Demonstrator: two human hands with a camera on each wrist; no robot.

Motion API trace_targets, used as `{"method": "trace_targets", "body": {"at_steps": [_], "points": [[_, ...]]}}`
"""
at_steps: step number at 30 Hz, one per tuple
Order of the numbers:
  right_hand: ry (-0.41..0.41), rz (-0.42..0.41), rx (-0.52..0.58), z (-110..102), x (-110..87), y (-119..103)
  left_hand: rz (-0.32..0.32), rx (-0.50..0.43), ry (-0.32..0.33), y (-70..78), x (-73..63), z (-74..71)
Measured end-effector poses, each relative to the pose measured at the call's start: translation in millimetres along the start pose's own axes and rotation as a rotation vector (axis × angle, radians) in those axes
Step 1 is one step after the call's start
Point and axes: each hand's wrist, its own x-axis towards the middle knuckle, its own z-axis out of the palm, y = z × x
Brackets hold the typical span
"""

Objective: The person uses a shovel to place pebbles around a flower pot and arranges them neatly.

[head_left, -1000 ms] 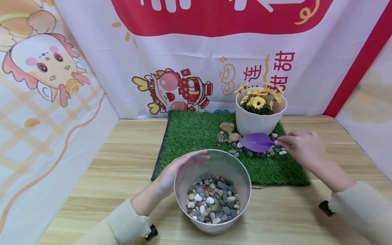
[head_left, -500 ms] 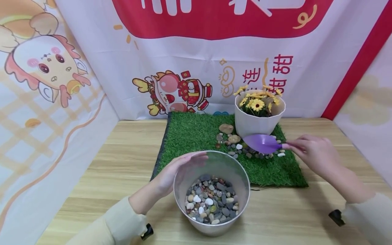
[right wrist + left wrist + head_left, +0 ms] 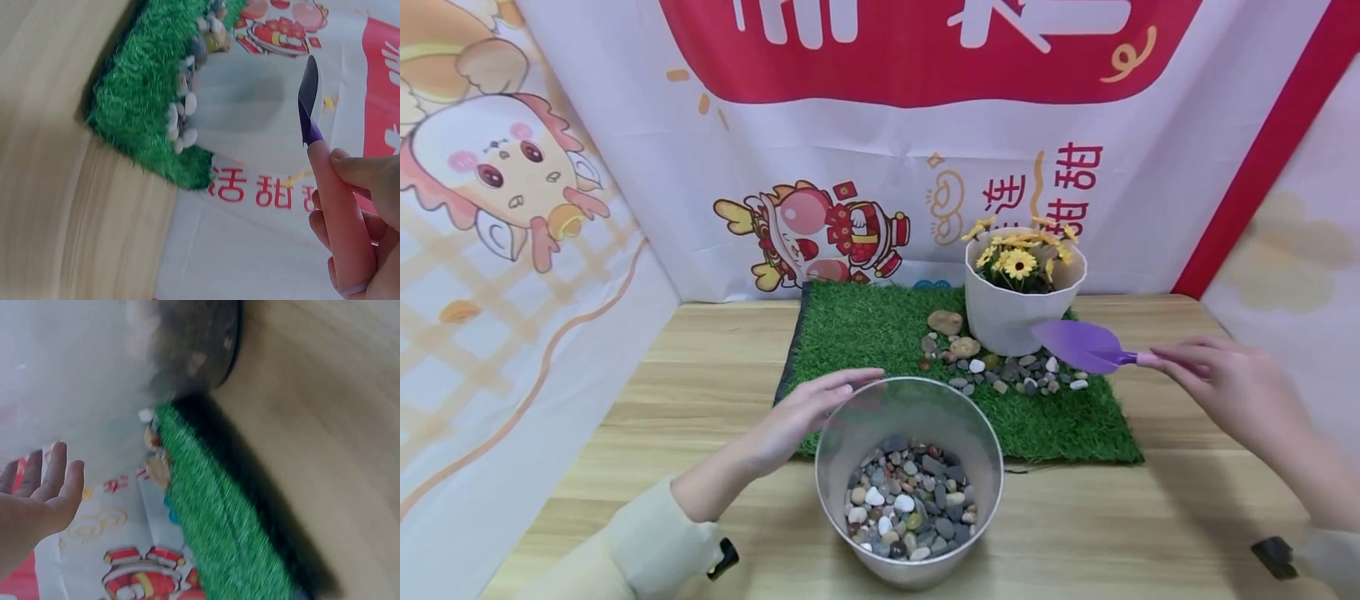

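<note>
My right hand (image 3: pixel 1243 387) grips the pink handle (image 3: pixel 344 225) of a trowel with a purple blade (image 3: pixel 1081 346). The blade hangs over the right part of the stones, in front of the flowerpot. Beside the far left rim of a translucent bucket (image 3: pixel 829 467) is my left hand (image 3: pixel 790 421), its fingers extended; in the left wrist view the fingers (image 3: pixel 53 478) are straight beside the bucket wall (image 3: pixel 69 369). Whether they touch it I cannot tell. Inside the bucket lie many pebbles (image 3: pixel 917 504). A white flowerpot (image 3: pixel 1011 321) holds yellow flowers (image 3: pixel 1019 264).
An artificial grass mat (image 3: pixel 865 329) lies on the wooden table (image 3: pixel 715 358) under the pot. Around the pot's base are loose pebbles (image 3: pixel 1000 387) and larger tan stones (image 3: pixel 945 322). Printed cloth (image 3: pixel 887 133) hangs behind and at both sides.
My right hand has drawn the trowel to the right, away from the middle of the stones. The left hand has shifted back slightly from the bucket's rim. The head view has tilted a little.
</note>
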Motion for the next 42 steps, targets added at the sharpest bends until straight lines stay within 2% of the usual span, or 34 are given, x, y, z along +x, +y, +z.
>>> {"method": "trace_targets", "body": {"at_steps": [3,8,14,19,25,29,32,34,38,42], "points": [[-0.017,0.028,-0.014,-6,-1.7,6,0.012,0.019,0.047,6.4,-5.0,-7.7],[-0.054,0.105,-0.006,-10,-5.0,14,0.044,0.120,0.094,10.7,-12.2,-22.0],[-0.100,0.197,0.001,-7,-8.9,28,0.094,0.258,0.151,1.9,-17.7,-38.3],[-0.125,0.258,0.007,-5,-14.1,43,0.079,0.375,0.208,-10.3,-21.0,-50.7],[-0.164,0.311,0.047,4,-22.2,59,0.079,0.596,0.269,-24.6,-23.8,-68.8],[-0.193,0.334,0.060,13,-26.4,69,0.099,0.847,0.280,-35.3,-23.4,-77.6],[-0.223,0.360,0.063,19,-29.0,74,0.086,1.010,0.279,-40.8,-23.4,-80.3],[-0.242,0.379,0.054,23,-30.5,77,0.063,1.073,0.278,-44.0,-22.6,-81.6],[-0.278,0.409,0.054,30,-31.4,84,-0.002,1.148,0.259,-48.7,-19.1,-85.3],[-0.316,0.445,0.068,40,-29.8,94,-0.078,1.219,0.207,-54.9,-16.3,-89.2]]}}
